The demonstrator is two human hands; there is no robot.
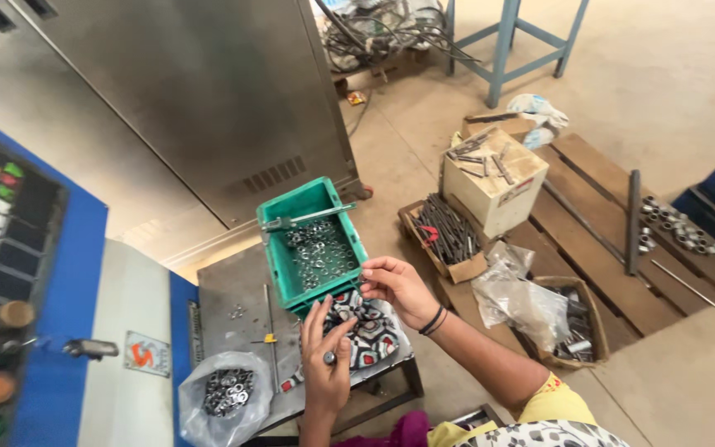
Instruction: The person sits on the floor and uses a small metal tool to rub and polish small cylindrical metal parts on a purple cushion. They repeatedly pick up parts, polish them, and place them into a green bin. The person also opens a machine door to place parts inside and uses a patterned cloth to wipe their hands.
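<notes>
Holding a small dark metal piece (329, 358) low in the middle of the frame, we pinch it in our left hand (324, 364), fingers closed around it over the patterned cloth (371, 331). It is too small for us to tell its long axis or which way it points. Our right hand (399, 285) rests on the near rim of the green bin (279, 257), fingers curled but gripping nothing we can make out. The bin's long axis runs from lower centre toward the upper middle of the frame, and a grey tool (304, 218) lies across its far end. We judge much is left: the bin holds a good layer of metal rings (320, 252), and more fill the clear bag (223, 396) at lower left. Right of us sit boxes of rods (448, 228) on a wooden pallet (589, 215).
</notes>
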